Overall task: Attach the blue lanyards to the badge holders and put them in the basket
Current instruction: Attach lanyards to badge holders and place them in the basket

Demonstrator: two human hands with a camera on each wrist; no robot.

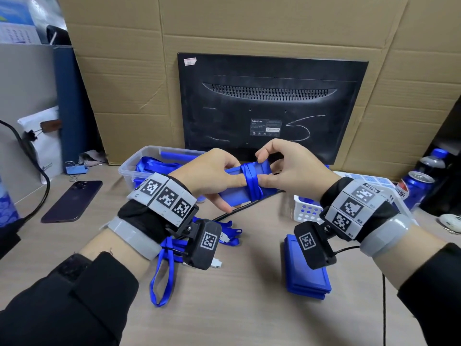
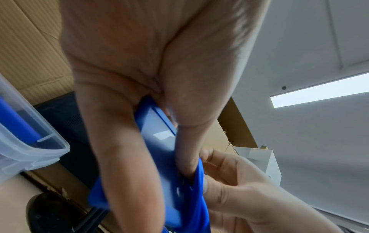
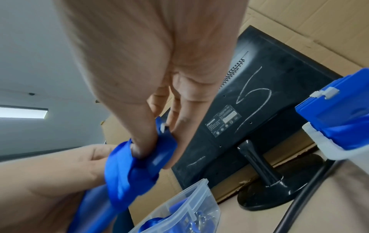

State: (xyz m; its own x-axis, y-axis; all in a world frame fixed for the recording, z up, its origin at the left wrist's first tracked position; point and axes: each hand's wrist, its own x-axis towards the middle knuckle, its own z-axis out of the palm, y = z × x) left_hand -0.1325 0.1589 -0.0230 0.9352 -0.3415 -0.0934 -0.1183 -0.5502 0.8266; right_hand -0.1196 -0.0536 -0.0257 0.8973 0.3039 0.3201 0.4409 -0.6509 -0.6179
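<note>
Above the table's middle, both hands hold a blue badge holder (image 1: 237,199) (image 2: 155,141) with a blue lanyard (image 1: 252,186) (image 2: 199,197) (image 3: 127,181) wound several times around it. My left hand (image 1: 232,194) grips the holder's left half between thumb and fingers. My right hand (image 1: 261,171) pinches the wound lanyard against the holder, its thumb (image 3: 143,141) pressed into the strap next to a small white clip (image 3: 163,126). A white perforated basket (image 1: 305,211) (image 3: 319,141) stands behind my right wrist and holds blue holders with straps.
A clear plastic bin (image 1: 129,168) (image 2: 30,141) (image 3: 199,197) with lanyards stands at the back left. On the table lie loose lanyards (image 1: 164,265), a stack of badge holders (image 1: 306,280) and a phone (image 1: 72,201). A monitor (image 1: 272,108), a can (image 1: 416,186) and a bottle (image 1: 431,161) stand behind.
</note>
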